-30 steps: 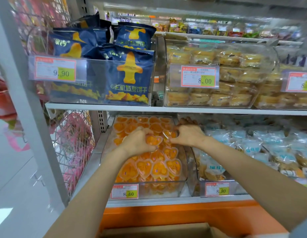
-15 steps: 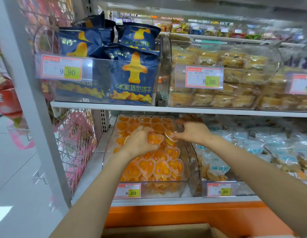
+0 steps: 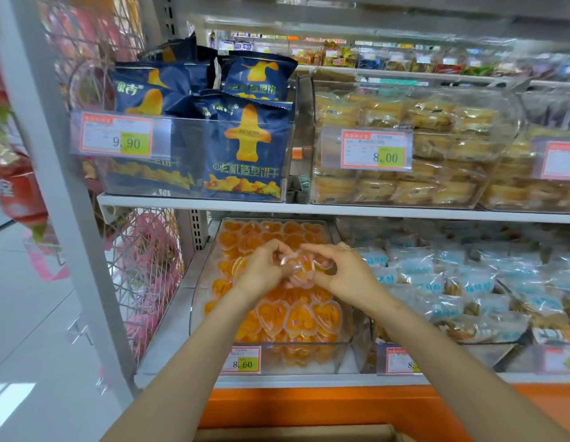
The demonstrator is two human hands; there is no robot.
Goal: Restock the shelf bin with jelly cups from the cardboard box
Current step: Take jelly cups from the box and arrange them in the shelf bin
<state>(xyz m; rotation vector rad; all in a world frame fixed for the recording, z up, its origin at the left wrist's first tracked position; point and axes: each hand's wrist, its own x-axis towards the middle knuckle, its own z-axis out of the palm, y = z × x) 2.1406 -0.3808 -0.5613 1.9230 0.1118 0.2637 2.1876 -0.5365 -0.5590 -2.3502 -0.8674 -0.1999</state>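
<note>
Our left grip (image 3: 264,271) and right grip (image 3: 344,274) both pinch orange jelly cups (image 3: 304,266) with curled fingers, just above the full shelf bin (image 3: 344,333). The cardboard box (image 3: 293,434) sits near us.

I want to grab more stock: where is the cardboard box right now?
In the head view the box lies at the bottom edge, near centre, just below the orange base and in front of the jelly bin.

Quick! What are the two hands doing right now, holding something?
Left hand: fingers curled around the jelly cups, holding them.
Right hand: pinching the same bunch of jelly cups.
</note>
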